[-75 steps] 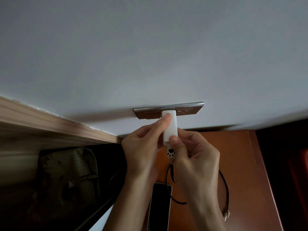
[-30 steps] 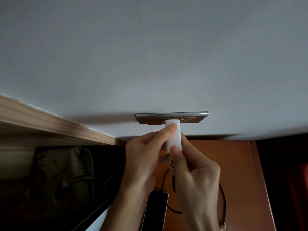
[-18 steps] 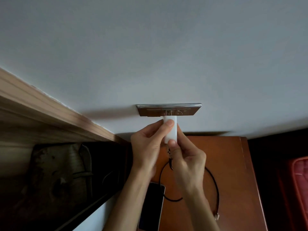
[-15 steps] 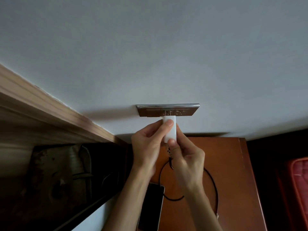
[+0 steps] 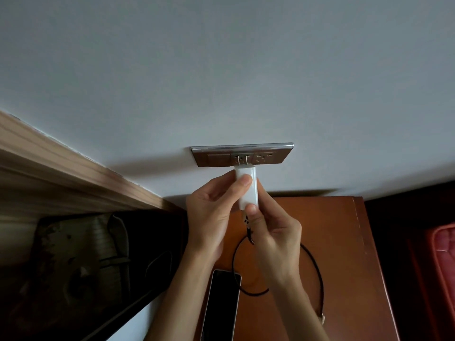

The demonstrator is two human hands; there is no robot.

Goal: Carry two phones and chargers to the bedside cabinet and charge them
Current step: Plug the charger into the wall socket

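At the wall socket (image 5: 267, 157), my left hand (image 5: 211, 217) and right hand (image 5: 275, 238) together pinch the charger (image 5: 250, 196) so its prongs (image 5: 242, 159) meet the slots squarely.

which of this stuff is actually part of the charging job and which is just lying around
In the job: white charger, held by left hand and right hand; wall socket; black cable; phone; bedside cabinet.
Lying about: wooden ledge; dark bag below it; red padded thing at the right edge.
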